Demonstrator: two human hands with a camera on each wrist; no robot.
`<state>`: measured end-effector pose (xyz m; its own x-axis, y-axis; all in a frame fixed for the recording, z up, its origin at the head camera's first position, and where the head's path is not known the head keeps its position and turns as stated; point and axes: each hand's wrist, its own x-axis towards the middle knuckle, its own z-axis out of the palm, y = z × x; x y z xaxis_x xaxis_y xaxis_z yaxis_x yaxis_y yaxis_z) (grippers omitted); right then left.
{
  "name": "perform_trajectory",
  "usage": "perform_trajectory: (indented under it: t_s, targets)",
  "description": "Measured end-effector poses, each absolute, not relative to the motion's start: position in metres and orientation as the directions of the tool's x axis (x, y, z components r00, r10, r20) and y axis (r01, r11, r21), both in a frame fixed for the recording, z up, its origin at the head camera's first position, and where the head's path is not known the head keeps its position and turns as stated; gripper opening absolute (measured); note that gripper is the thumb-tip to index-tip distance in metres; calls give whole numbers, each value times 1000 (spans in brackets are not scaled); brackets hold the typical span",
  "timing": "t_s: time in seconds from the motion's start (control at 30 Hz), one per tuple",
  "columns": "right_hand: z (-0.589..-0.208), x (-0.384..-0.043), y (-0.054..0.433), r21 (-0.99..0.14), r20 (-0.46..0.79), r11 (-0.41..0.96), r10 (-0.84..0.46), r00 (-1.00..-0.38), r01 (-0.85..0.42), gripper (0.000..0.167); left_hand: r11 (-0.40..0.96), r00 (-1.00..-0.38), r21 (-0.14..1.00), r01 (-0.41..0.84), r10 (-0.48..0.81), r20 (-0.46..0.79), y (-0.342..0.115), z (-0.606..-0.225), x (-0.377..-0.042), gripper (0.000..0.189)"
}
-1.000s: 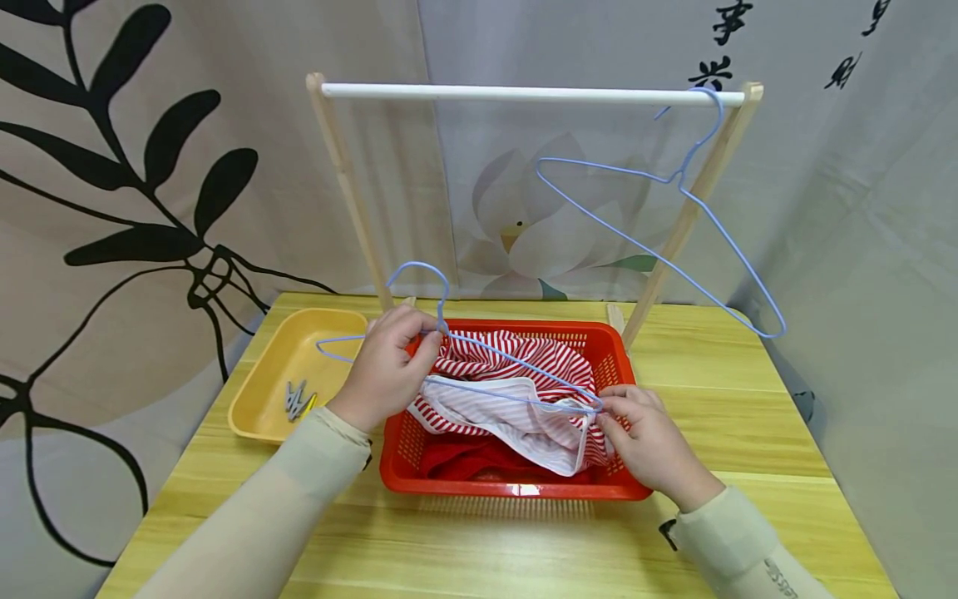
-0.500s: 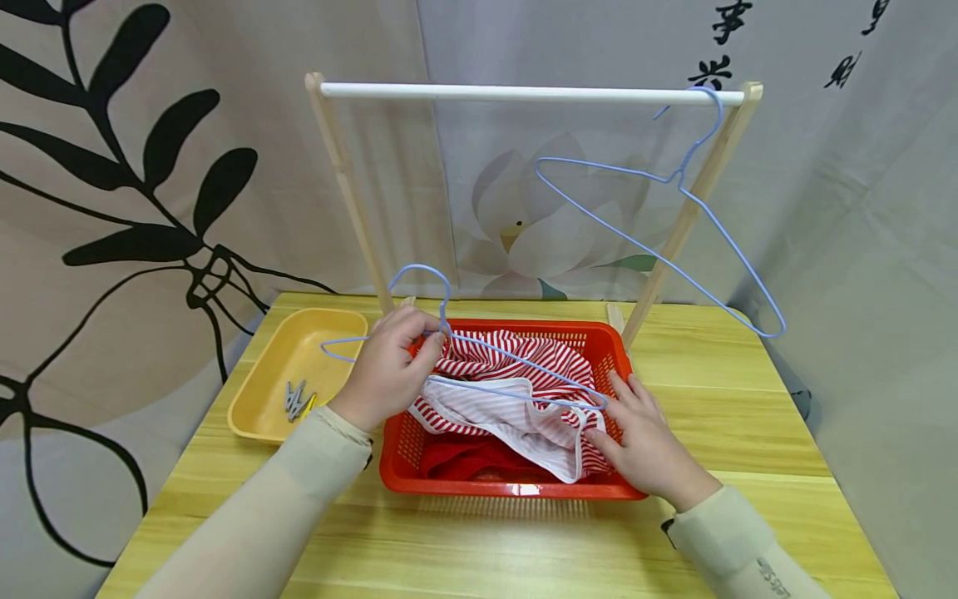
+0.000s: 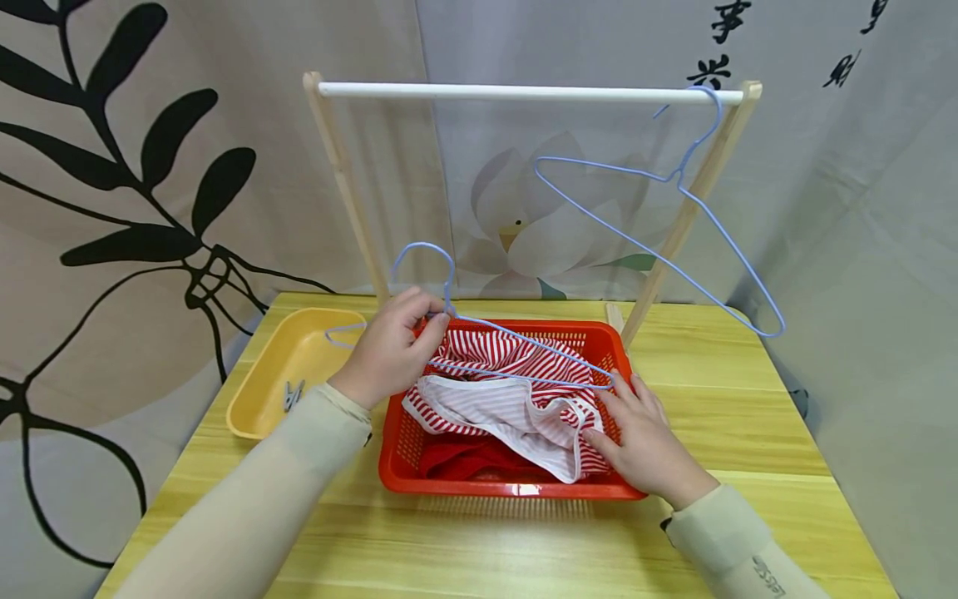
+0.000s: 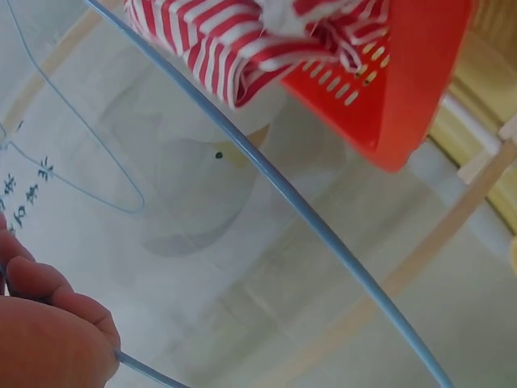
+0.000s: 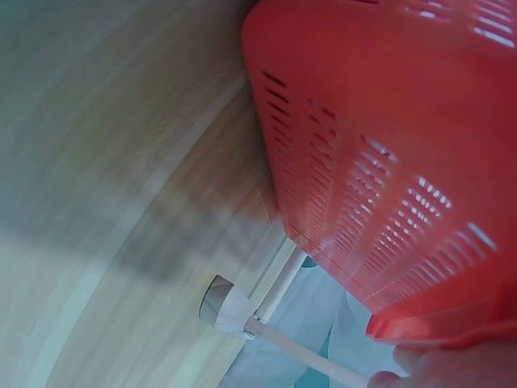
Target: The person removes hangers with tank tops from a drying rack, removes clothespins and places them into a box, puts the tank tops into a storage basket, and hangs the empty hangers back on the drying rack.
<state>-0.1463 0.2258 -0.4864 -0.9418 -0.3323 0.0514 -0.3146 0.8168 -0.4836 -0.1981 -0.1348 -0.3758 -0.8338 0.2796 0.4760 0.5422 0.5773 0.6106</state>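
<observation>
My left hand [image 3: 391, 348] pinches a blue wire hanger [image 3: 452, 270] just below its hook, holding it above a red plastic basket [image 3: 516, 490]. The hanger's right end lies near the fingertips of my right hand [image 3: 647, 441], which is spread over the basket's right side. Those fingers reach the edge of a red-and-white striped garment [image 3: 479, 399]; whether they press it is unclear. In the left wrist view the hanger's long wire [image 4: 279, 182] crosses the picture. The right wrist view catches only a bit of my right hand [image 5: 460, 368] at the basket rim.
Behind the basket stands a rack with a white rail [image 3: 509, 91]. A second blue hanger [image 3: 614, 225] hangs at its right end. A yellow tray [image 3: 247, 420] with grey clothespins [image 3: 293, 396] sits left. Red cloth [image 3: 471, 457] lies in the basket's front.
My right hand has let go of the hanger's right end and spread its fingers by the garment. My left hand has raised the hanger slightly and moved it a little right.
</observation>
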Motion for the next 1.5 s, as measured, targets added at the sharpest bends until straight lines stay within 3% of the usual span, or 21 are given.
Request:
perform_trajectory:
  t_s: [0.9, 1.5]
  targets:
    - [-487, -146, 225, -469, 36, 833, -315, -948, -295, 65, 536, -805, 602, 593, 411, 428, -109, -319, -266, 21]
    - [-487, -146, 224, -457, 46, 837, -316, -948, -301, 64, 470, -835, 693, 546, 375, 404, -93, -284, -302, 24]
